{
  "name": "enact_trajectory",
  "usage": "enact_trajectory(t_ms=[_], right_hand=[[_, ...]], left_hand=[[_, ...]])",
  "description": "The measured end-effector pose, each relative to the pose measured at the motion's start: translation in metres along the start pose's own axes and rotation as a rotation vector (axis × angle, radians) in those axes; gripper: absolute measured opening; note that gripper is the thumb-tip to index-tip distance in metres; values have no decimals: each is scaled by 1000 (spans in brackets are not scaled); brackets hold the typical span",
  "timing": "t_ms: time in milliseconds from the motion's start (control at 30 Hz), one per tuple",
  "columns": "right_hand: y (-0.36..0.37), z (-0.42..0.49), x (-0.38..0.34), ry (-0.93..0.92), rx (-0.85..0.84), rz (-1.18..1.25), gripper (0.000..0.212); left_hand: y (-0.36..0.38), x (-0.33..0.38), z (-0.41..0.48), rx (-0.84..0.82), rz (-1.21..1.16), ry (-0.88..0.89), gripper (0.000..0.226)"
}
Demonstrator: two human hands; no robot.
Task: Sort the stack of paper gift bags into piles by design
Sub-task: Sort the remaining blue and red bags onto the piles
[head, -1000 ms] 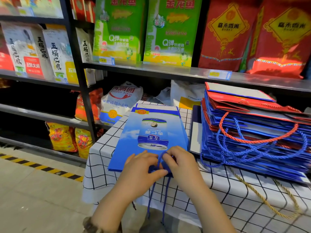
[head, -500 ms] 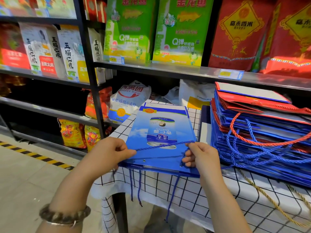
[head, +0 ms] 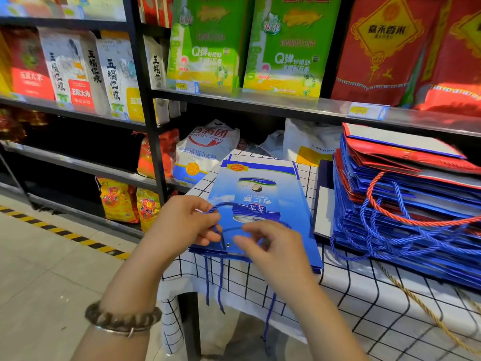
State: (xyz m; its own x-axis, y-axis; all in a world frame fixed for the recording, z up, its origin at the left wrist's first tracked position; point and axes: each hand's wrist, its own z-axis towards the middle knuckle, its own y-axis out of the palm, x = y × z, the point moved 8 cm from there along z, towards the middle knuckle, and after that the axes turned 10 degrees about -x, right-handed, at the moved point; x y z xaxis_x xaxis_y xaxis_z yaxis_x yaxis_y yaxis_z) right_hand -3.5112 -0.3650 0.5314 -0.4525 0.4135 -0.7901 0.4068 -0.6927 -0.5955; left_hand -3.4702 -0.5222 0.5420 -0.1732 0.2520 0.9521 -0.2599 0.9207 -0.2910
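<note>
A flat blue gift bag with a can picture lies on top of a small pile of like bags on the checked tablecloth. My left hand pinches the bag's blue cord handle, which loops up over the print. My right hand hovers over the bag's near edge with fingers curled, and a bit of blue cord shows between thumb and fingers. To the right stands the tall mixed stack of bags, mostly blue with red ones on top.
Dark shelves behind the table hold rice and flour sacks. Blue cords, one red cord and a gold cord trail off the stack's front. The table's left edge drops to a tiled floor with a yellow-black stripe.
My hands came together again at the bag's near-left corner. The blue cord, stretched flat across the bag half a second ago, now loops upward in my left hand.
</note>
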Motion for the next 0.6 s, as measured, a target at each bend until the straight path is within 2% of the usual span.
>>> enact_trajectory(t_ms=[67,100,167,300,367,433,500,600], right_hand=[[16,5,-5,-9,-88,-85,14],[19,7,-7,-12,-98,-96,10],[24,10,-6,-9,-124,-91,18],[25,15,2,44,-97,-44,27],[21,17,7,61,-54,83,26],[18,20,10,72,-49,138,25],[18,21,8,57,-68,85,24],[20,21,6,30,-70,9,15]], left_hand=[[6,3,0,-18,-10,9,4],[9,4,0,-22,-17,11,5],[11,5,0,-27,-20,14,9],[12,6,2,-16,-32,70,1],[8,4,1,14,38,113,5],[13,-1,0,-48,118,110,2],[19,-8,1,-88,156,89,11],[20,-12,6,-46,169,83,14]])
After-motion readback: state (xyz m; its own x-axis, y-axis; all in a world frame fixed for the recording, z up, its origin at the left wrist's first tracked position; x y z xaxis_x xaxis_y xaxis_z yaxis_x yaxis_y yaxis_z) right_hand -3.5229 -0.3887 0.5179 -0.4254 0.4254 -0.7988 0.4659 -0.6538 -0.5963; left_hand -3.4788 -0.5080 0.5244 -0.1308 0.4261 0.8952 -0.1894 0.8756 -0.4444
